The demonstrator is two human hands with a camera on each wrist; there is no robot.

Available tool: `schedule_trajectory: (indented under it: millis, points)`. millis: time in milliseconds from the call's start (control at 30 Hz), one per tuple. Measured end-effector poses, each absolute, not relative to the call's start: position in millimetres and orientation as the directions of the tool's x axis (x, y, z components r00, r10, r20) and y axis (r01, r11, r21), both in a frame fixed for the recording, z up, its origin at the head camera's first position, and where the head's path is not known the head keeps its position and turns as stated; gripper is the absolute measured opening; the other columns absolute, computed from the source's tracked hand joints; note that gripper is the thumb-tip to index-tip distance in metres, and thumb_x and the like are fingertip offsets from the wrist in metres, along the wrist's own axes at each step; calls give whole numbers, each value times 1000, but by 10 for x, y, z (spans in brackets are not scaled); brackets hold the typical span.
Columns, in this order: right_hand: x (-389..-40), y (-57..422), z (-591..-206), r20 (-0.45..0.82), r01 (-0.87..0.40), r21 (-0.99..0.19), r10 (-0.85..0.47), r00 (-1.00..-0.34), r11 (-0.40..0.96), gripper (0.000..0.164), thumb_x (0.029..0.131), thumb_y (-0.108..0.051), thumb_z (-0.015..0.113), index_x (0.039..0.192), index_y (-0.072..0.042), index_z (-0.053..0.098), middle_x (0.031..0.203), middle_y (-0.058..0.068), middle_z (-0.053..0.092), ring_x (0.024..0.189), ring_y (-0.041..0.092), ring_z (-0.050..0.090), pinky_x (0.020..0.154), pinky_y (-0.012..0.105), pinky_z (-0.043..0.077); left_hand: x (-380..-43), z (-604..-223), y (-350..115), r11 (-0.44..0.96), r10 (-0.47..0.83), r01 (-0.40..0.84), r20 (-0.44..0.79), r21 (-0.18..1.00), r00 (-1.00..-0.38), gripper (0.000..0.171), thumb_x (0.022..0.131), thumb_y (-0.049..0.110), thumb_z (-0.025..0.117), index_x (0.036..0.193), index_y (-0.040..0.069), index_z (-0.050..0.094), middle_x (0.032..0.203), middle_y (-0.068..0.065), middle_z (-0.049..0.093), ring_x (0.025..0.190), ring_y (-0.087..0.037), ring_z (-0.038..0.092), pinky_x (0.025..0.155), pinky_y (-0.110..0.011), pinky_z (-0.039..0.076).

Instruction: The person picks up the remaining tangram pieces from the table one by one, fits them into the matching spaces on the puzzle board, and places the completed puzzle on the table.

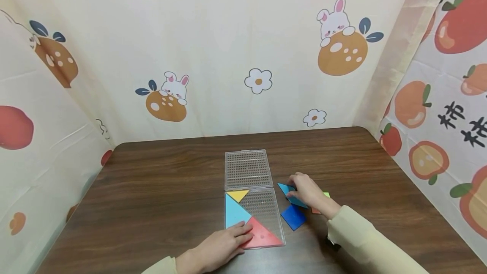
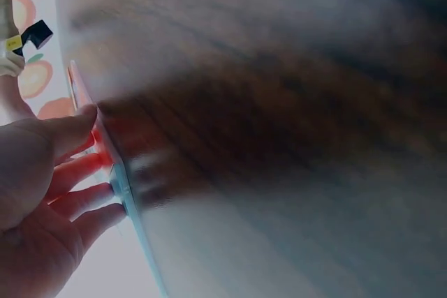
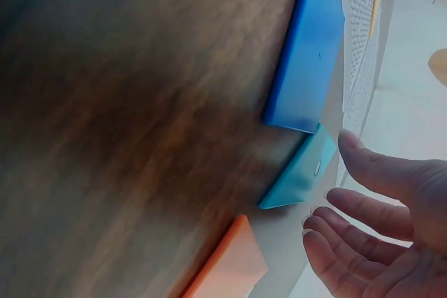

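Observation:
A clear hinged case [image 1: 262,204] lies unfolded on the table, its lower half holding a yellow triangle [image 1: 236,195], a light blue triangle [image 1: 235,211] and a red triangle [image 1: 262,235]. My left hand [image 1: 226,243] rests on the lower left of that half, fingertips over the red and light blue triangles. To the right of the case, my right hand [image 1: 306,189] hovers by a teal tangram piece [image 1: 289,193]. In the right wrist view, its loosely bent fingers [image 3: 353,232] and thumb stand apart from the teal piece [image 3: 300,172].
A dark blue square [image 1: 293,217] lies just below the teal piece. Partly behind the right wrist are an orange piece [image 1: 316,211] and a green piece [image 1: 326,194]. The case's perforated lid half [image 1: 248,170] lies flat toward the back. A printed curtain [image 1: 228,54] surrounds the wooden table [image 1: 163,189].

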State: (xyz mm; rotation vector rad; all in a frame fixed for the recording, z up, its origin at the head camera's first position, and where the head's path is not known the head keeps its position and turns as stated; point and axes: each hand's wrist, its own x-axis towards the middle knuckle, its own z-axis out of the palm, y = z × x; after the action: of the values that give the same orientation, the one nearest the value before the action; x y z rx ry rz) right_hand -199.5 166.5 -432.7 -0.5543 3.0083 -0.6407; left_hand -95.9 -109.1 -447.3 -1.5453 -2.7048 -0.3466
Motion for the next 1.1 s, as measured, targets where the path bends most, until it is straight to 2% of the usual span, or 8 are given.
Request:
schedule_trajectory:
  millis: [233,500,1100]
  points:
    - [-2044,1645,-4345,13,-306,-402,-328,-944,863,27,66,-15,78,83,-1,63,78,7,56,72,18,56,64,33,49,-957,-4480,-1076,490,848,856,135,166,-512,33,92,21,49,120,7,56,127,-8,49,117,-24,44,87,-28,43]
    - [-2092,1623,-4365,-12,-277,-402,-308,-951,873,27,63,-14,79,78,-1,61,71,4,53,64,14,48,57,30,45,-964,-4497,-1073,490,846,858,152,153,-510,32,92,21,48,119,7,58,126,-9,50,116,-24,46,86,-27,43]
    - [-2165,1582,-4306,-121,-187,-402,-254,-960,896,29,59,-14,82,75,-3,60,68,3,55,60,14,48,54,28,44,-972,-4520,-1072,481,845,865,188,143,-501,30,90,21,52,116,7,60,123,-8,52,114,-22,48,85,-27,44]
